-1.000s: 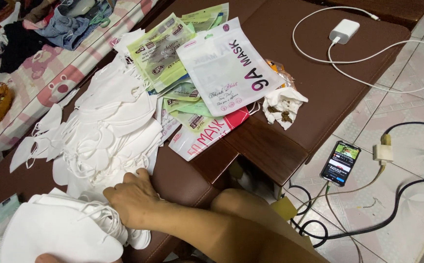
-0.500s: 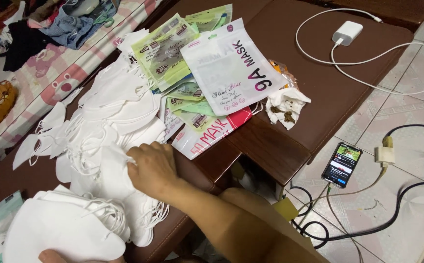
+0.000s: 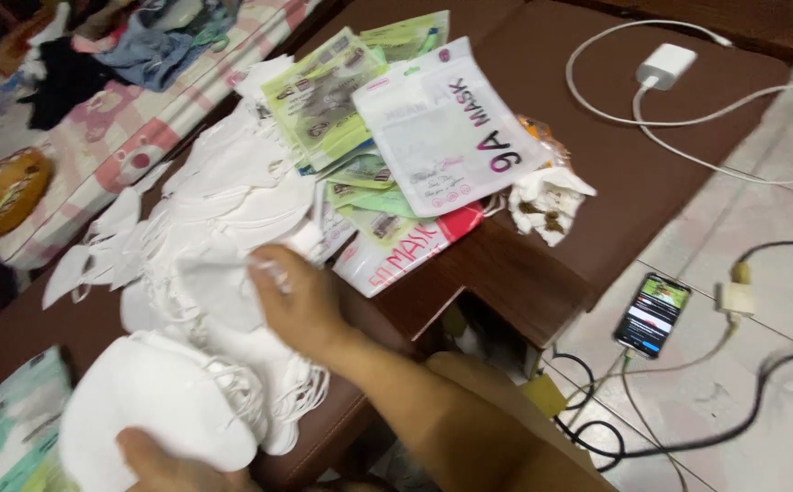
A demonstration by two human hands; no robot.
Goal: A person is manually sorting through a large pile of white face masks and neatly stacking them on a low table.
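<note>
On a dark brown table (image 3: 652, 173), the right hand (image 3: 301, 305) pinches one white mask (image 3: 223, 292) off the loose heap of masks (image 3: 223, 196) lying up-left of its fingers (blurred), while the left hand (image 3: 164, 460), nearer the camera, grips a tidy mask stack (image 3: 155, 401); printed pouches (image 3: 415, 137) lie beyond.

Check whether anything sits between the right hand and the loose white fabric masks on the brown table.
Nothing visible does. The right hand already rests on the loose white masks; the mask packets lie beyond, off to the side.
</note>
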